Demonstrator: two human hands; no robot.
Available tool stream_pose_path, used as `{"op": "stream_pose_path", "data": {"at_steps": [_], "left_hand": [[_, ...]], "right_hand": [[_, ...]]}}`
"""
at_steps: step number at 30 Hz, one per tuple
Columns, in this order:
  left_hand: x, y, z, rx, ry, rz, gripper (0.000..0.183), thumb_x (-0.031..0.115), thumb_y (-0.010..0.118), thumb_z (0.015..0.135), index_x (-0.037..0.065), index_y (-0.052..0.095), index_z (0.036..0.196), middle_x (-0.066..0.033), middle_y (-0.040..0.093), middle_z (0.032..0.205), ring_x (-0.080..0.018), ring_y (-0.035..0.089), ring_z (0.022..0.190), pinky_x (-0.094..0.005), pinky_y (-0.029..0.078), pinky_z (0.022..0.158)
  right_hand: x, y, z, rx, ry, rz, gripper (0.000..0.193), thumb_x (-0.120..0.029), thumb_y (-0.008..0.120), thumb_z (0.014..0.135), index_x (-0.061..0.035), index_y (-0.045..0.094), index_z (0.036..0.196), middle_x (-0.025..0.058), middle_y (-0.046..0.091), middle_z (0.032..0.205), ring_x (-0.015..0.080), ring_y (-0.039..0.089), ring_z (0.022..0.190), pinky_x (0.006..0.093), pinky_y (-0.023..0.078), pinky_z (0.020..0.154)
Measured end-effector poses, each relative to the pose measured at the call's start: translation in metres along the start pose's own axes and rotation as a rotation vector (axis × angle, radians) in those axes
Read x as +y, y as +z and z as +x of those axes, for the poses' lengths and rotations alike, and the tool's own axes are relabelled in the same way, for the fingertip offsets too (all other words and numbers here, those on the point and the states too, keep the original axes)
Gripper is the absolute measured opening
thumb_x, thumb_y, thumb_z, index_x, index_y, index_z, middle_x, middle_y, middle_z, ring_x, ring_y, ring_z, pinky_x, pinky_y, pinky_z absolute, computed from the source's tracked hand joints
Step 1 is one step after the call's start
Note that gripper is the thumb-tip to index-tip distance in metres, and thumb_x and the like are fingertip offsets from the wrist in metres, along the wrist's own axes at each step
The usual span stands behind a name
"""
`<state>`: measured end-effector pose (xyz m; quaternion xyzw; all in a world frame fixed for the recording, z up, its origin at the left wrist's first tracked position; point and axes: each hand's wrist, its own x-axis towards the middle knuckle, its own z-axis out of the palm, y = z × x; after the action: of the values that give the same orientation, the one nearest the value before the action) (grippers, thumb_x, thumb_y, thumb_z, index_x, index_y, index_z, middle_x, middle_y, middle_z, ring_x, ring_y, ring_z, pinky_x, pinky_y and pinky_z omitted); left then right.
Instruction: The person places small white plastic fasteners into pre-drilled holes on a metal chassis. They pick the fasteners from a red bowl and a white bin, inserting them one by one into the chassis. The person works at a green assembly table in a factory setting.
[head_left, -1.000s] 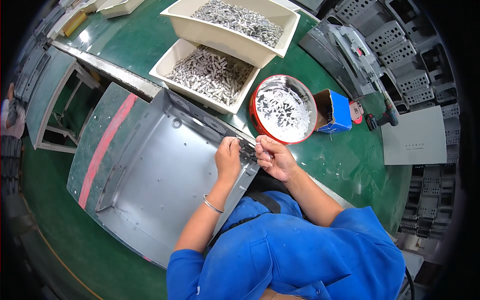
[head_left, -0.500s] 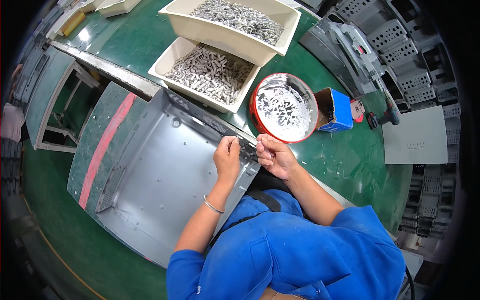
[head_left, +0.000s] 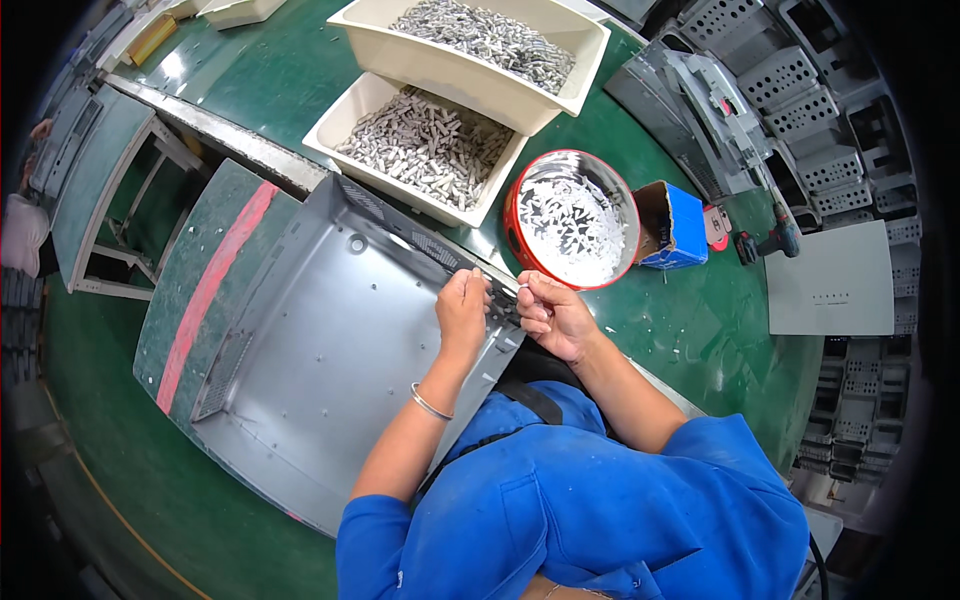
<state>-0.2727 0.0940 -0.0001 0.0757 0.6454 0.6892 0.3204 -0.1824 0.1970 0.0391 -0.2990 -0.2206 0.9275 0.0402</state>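
A large grey sheet-metal casing point(head_left: 325, 330) lies open side up in front of me, with small studs on its floor and perforated patches on its walls. My left hand point(head_left: 462, 322) is closed in a pinch at the casing's right-hand edge; what its fingers hold, if anything, is hidden. Just beside it, my right hand point(head_left: 558, 325) pinches a small white piece point(head_left: 522, 288) between thumb and finger. The rest of its fingers are curled in. Past my right hand stands a round red tin point(head_left: 514, 238) holding many small white pieces point(head_left: 575, 225).
Two cream bins point(head_left: 450, 75) full of small grey-white metal parts stand partly stacked beyond the casing. Right of the tin are a blue box point(head_left: 685, 228), a cordless driver point(head_left: 772, 240) and a pale panel point(head_left: 830, 290). Metal assemblies point(head_left: 690, 120) crowd the far right.
Both hands keep nearly the same place and pinch at the casing edge; the left has shifted slightly right. The whole view has moved a little.
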Motion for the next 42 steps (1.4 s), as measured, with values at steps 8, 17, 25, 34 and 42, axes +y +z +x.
{"op": "stream_pose_path", "data": {"at_steps": [8,17,25,34,42], "left_hand": [[-0.009,-0.003,0.0,-0.136,-0.065,-0.094,0.032,0.028,0.043,0.084,0.0,0.053,0.072,-0.0029,0.05,0.057,-0.008,0.047,0.051,-0.021,0.039,0.047],[-0.013,-0.006,0.002,-0.011,0.131,0.031,0.009,0.011,0.054,0.078,0.003,0.051,0.076,-0.0014,0.052,0.066,-0.0057,0.046,0.055,-0.0175,0.038,0.049],[0.002,-0.004,0.001,0.029,0.11,0.152,0.027,0.025,0.046,0.083,0.002,0.054,0.074,-0.0038,0.055,0.062,-0.0083,0.05,0.053,-0.0208,0.039,0.048],[0.035,-0.051,-0.032,-0.026,-0.28,-0.978,0.04,0.04,0.033,0.087,0.003,0.046,0.098,-0.0077,0.052,0.092,-0.0184,0.052,0.084,-0.0305,0.043,0.073],[0.048,-0.099,-0.056,0.175,-0.107,-1.175,0.038,0.033,0.03,0.088,-0.001,0.046,0.096,-0.0136,0.05,0.095,-0.0235,0.051,0.087,-0.0365,0.043,0.08]], "right_hand": [[-0.001,0.007,-0.003,-0.076,0.037,0.017,0.027,-0.03,0.04,0.086,-0.0055,0.046,0.078,0.0013,0.044,0.056,0.0058,0.032,0.04,0.0163,0.025,0.032],[0.001,0.007,-0.002,-0.036,0.051,0.048,0.026,-0.032,0.041,0.086,-0.0066,0.046,0.079,0.0008,0.043,0.056,0.0063,0.032,0.04,0.0169,0.026,0.034],[0.009,0.012,0.005,0.006,-0.003,0.03,0.016,-0.02,0.043,0.084,-0.0047,0.048,0.083,0.0037,0.049,0.068,0.0096,0.042,0.051,0.0209,0.035,0.045],[0.043,0.081,0.029,-0.211,-0.364,-0.618,0.01,-0.009,0.045,0.079,-0.0035,0.052,0.084,0.0069,0.055,0.084,0.011,0.052,0.074,0.0209,0.041,0.067],[0.076,0.127,0.027,-0.596,-0.888,-1.143,0.01,-0.001,0.051,0.075,-0.0019,0.056,0.084,0.0084,0.055,0.086,0.0172,0.051,0.084,0.0266,0.04,0.071]]}}
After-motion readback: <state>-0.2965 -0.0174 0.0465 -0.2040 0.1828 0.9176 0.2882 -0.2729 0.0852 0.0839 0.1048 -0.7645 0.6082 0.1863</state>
